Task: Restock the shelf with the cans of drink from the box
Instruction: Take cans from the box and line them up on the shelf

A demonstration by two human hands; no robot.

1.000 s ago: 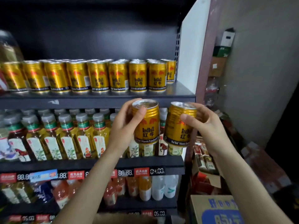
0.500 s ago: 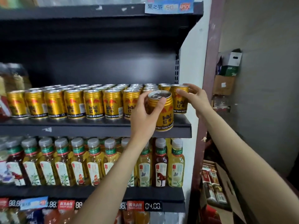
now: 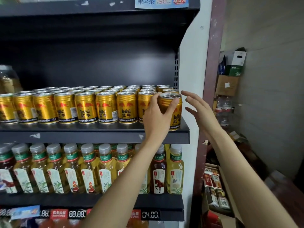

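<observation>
L hand (image 3: pixel 156 115) gripped a can (image 3: pixel 174 112) at the shelf's (image 3: pixel 98 129) front right corner: thumb across the rim, fingers curled round the far side, mostly hidden. Can was gold w/ red bulls and "RedBull" lettering, silver top w/ pull tab, label facing right-front. It stood upright, long axis vertical, top up, base on or just over the shelf edge; can't tell which. R hand (image 3: pixel 197 107) hung just right of the can, apart from it, fingers straight and spread, holding nothing. Behind and left, rows of cans (image 3: pixel 105 107) of the same kind filled the shelf, all upright, labels mostly forward. On the shelf below stood tea bottles (image 3: pixel 88 170). Far right, cartons (image 3: pixel 230 76) were stacked by the wall, and a box (image 3: pixel 215 188) of goods sat lower down.
</observation>
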